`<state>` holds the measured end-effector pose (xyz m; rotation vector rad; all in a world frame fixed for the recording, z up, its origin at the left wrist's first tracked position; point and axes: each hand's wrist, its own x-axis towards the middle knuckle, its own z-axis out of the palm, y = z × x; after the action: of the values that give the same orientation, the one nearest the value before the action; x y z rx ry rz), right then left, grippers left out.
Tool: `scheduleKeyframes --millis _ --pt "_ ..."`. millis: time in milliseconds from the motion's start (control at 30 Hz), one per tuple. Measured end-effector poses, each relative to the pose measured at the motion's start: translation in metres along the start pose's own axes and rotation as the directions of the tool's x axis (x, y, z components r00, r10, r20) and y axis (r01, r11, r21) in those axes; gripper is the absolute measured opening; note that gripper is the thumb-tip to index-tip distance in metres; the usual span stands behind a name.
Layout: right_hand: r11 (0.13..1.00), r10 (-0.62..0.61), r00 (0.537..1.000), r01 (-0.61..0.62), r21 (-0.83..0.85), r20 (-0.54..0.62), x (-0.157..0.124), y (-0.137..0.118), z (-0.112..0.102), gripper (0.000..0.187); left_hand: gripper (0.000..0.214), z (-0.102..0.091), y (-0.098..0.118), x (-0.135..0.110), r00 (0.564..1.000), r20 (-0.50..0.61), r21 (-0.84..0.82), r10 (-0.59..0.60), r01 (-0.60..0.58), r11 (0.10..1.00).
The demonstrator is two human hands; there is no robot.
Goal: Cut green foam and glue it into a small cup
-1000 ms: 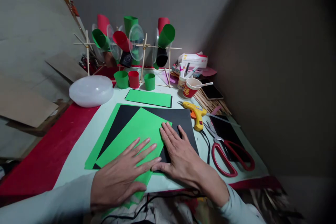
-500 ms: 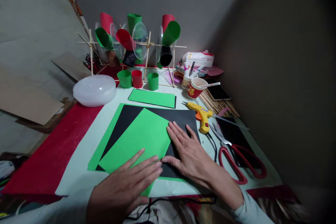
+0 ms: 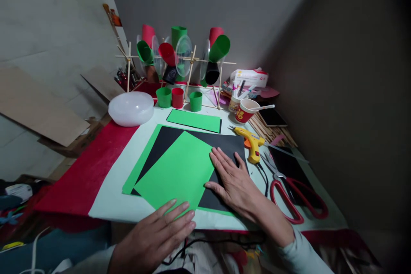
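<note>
A green paper sheet [image 3: 176, 167] lies at a slant over a black paper sheet [image 3: 224, 139], with more green paper showing beneath at the left. My right hand [image 3: 234, 180] rests flat on the black sheet, fingertips at the green sheet's right edge. My left hand [image 3: 160, 231] is at the near corner of the green sheet, fingers stretched out and covering that corner. Neither hand grips anything. Beyond the sheets lies a green paper strip [image 3: 194, 120] on black paper.
To the right are a yellow glue gun [image 3: 252, 139], red-handled scissors [image 3: 289, 188] and a paper cup [image 3: 247, 111]. A translucent round container [image 3: 131, 109] stands at left. Behind, a stick frame [image 3: 192, 68] carries coloured paper cups; small cups [image 3: 177, 98] stand before it.
My left hand has slid toward me, from the green sheet's lower middle to its near corner. My right hand stays on the papers. The view has shifted slightly left.
</note>
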<state>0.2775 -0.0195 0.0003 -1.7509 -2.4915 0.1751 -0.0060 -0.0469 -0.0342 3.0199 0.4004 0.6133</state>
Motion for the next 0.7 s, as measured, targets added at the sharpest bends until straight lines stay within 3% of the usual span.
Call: scheduleKeyframes --millis 167,367,567,633,700 --pt "1.0 -0.012 1.0 0.012 -0.005 -0.021 0.0 0.0 0.0 0.078 0.043 0.01 0.005 0.0 0.986 -0.16 0.014 -0.048 0.051 0.999" --pt "1.0 -0.011 0.998 0.012 0.019 -0.064 0.001 -0.003 -0.002 0.077 0.036 0.024 0.008 0.0 0.922 -0.378 -0.007 -0.086 0.089 0.996" --pt "0.993 -0.011 0.992 0.025 0.113 -0.122 -0.004 -0.006 -0.003 0.067 0.048 -0.011 0.007 0.019 0.889 -0.445 0.003 -0.11 0.124 0.992" --pt "0.986 -0.022 0.988 0.047 0.161 -0.152 -0.006 -0.005 -0.003 0.064 0.048 -0.029 0.008 0.032 0.859 -0.495 0.001 -0.128 0.148 0.989" --pt "0.974 -0.028 0.98 0.071 0.216 -0.199 -0.005 -0.005 -0.006 0.048 0.046 -0.05 0.007 0.044 0.802 -0.564 -0.029 -0.196 0.218 0.976"
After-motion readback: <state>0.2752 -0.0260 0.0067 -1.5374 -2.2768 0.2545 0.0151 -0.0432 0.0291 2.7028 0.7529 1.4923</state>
